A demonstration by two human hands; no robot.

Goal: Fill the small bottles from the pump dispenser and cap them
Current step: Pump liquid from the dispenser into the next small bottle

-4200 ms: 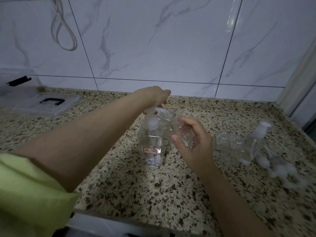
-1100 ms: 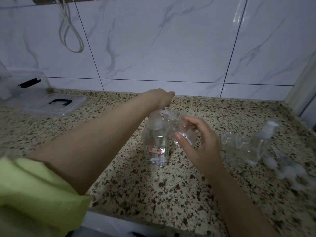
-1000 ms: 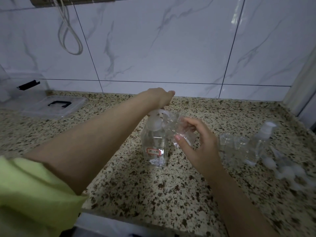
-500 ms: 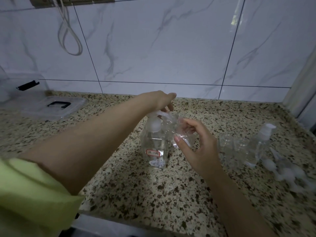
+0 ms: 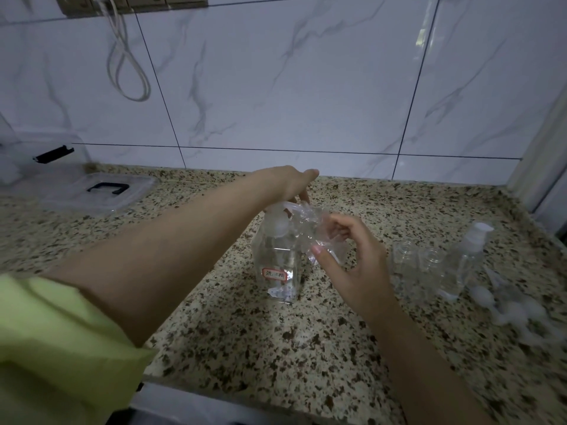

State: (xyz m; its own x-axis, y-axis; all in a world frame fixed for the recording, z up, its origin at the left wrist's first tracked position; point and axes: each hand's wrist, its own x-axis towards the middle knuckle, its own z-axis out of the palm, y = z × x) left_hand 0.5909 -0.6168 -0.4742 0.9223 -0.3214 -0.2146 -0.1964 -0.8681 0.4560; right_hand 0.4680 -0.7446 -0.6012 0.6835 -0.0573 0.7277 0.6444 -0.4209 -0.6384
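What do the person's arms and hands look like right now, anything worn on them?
Left arm: a loose yellow-green short sleeve ends above the elbow, forearm bare. Right arm: bare as far as the frame shows. Left hand and right hand have no gloves; no rings, watch or bracelets visible. Fingers have short nails.

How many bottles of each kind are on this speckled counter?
Large clear pump dispenser with red-edged label: 1
Small clear bottle in right hand: 1
Small clear uncapped bottles, standing: 2
Small clear white-topped bottle: 1
Total: 5
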